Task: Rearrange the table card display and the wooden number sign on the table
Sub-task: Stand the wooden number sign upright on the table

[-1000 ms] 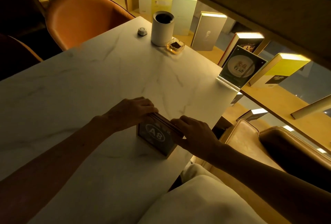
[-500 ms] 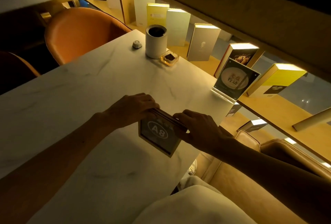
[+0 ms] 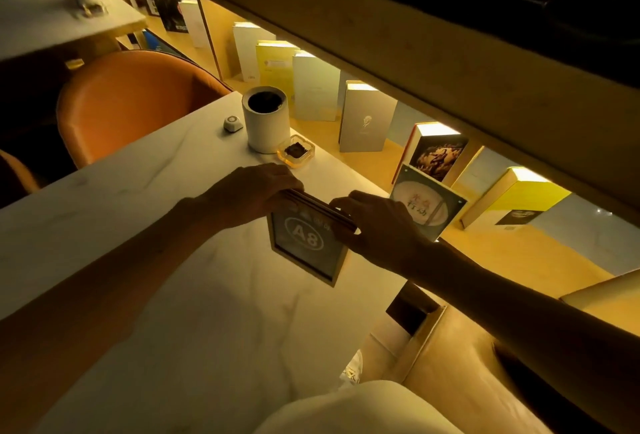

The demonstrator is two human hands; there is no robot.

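1. The wooden number sign (image 3: 304,246) stands on the white table (image 3: 114,211), near the middle of the picture. It says "A8" on the side that faces the person.
2. The left hand (image 3: 254,196) holds the top left corner of the sign. Its fingers are curled over the top edge and pressed together.
3. The right hand (image 3: 375,222) holds the top right end of the sign. Its thumb and fingers pinch the edge there.
4. So both hands are touching the sign, one on each end. Neither hand is nearer than the other.
5. The top edge of the sign runs from about 10 o'clock to 4 o'clock. That is its long way, and the hands sit at the two ends of it.
6. The sign looks tipped back a little, but I cannot tell if its bottom is off the table.
7. The table card display (image 3: 427,203) stands at about 3 o'clock from the sign, at the table's right edge. It is just behind the right hand, and no hand holds it.
8. A white cup (image 3: 266,125), a little glass dish (image 3: 296,155) and a small round button (image 3: 232,123) sit at about 12 o'clock from the sign, well apart from it.
9. I think the next move is to slide or turn the sign with both hands. The right hand must take care not to bump the card display, because it is so close.
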